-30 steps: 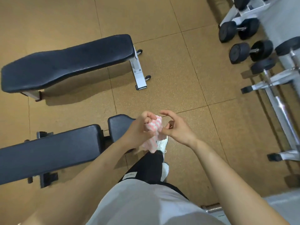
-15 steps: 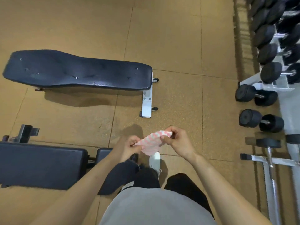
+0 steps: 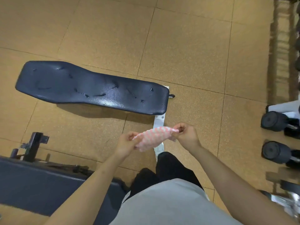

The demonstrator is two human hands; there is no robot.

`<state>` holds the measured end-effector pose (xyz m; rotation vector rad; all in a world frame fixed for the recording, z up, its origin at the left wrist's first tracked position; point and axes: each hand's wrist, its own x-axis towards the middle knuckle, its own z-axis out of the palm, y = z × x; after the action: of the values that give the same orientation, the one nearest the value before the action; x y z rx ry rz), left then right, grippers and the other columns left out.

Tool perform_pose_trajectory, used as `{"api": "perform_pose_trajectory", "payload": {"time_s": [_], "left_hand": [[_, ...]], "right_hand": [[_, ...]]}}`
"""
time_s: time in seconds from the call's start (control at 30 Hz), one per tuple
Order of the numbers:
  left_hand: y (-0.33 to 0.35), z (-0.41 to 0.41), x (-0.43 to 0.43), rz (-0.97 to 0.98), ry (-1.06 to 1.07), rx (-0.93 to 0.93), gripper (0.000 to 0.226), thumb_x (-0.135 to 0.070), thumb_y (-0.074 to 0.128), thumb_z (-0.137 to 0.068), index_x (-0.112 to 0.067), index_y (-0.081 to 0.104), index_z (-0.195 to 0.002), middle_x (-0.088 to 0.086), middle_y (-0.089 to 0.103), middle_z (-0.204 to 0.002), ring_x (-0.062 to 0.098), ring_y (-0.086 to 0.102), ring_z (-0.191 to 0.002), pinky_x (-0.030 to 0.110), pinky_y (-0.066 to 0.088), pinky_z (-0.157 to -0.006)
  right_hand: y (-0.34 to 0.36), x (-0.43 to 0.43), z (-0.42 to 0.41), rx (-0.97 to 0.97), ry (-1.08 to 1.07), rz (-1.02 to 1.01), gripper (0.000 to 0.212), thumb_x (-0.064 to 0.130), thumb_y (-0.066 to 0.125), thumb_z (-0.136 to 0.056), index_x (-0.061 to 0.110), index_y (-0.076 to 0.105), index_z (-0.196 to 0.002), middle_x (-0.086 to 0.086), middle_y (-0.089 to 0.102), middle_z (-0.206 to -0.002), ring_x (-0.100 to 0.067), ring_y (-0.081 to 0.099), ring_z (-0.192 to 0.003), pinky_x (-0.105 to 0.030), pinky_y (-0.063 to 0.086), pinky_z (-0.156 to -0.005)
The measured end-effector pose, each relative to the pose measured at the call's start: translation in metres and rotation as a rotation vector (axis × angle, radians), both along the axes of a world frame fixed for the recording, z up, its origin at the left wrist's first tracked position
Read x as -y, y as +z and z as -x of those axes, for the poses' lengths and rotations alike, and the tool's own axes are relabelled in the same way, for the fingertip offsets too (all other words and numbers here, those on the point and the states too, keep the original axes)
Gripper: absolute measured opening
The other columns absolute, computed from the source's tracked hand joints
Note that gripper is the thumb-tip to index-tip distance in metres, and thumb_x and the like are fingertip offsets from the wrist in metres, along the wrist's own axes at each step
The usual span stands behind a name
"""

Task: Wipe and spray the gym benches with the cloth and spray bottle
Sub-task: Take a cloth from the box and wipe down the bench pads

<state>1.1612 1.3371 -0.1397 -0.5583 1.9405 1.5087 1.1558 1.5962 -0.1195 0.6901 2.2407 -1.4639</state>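
Your left hand [image 3: 125, 143] and right hand [image 3: 186, 135] each pinch an end of the cloth [image 3: 152, 137], now pulled open wider, the dented bench [image 3: 90, 88] nearer ahead: wiping likely next.

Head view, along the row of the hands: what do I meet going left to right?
Black bench bracket → left hand → pink-striped cloth → right hand → dumbbells.
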Motion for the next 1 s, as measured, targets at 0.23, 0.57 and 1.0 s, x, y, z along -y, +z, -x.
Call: {"api": "perform_pose_trajectory", "payload": {"time_s": [0.23, 0.57, 1.0], "left_hand": [[-0.04, 0.107, 0.003, 0.045, 0.031, 0.056, 0.006, -0.008, 0.066, -0.097, -0.005, 0.071, -0.099, 0.015, 0.073, -0.098, 0.023, 0.07, -0.086, 0.026, 0.062, -0.071], [-0.185, 0.209, 0.008, 0.14, -0.173, 0.117, 0.006, -0.023, 0.069, -0.096, -0.026, 0.074, -0.096, 0.004, 0.076, -0.101, 0.027, 0.074, -0.095, 0.048, 0.063, -0.084], [-0.336, 0.282, -0.013, 0.446, -0.14, -0.206, 0.025, -0.02, 0.065, -0.096, -0.021, 0.064, -0.121, -0.004, 0.067, -0.108, 0.016, 0.065, -0.095, 0.037, 0.055, -0.087]], "right_hand": [[-0.051, 0.011, 0.093, 0.013, 0.043, -0.025, 0.024, 0.0, 0.07, -0.087, 0.023, 0.065, -0.086, 0.002, 0.066, -0.087, -0.015, 0.063, -0.078, -0.018, 0.048, -0.066], [-0.19, 0.028, 0.17, 0.057, -0.131, -0.133, 0.027, -0.006, 0.062, -0.088, 0.019, 0.067, -0.098, 0.004, 0.065, -0.089, -0.009, 0.06, -0.078, -0.017, 0.047, -0.072], [-0.355, 0.042, 0.233, 0.015, 0.008, -0.508, 0.042, 0.005, 0.059, -0.093, 0.012, 0.059, -0.134, -0.009, 0.059, -0.131, -0.023, 0.059, -0.112, -0.02, 0.039, -0.097]]}}
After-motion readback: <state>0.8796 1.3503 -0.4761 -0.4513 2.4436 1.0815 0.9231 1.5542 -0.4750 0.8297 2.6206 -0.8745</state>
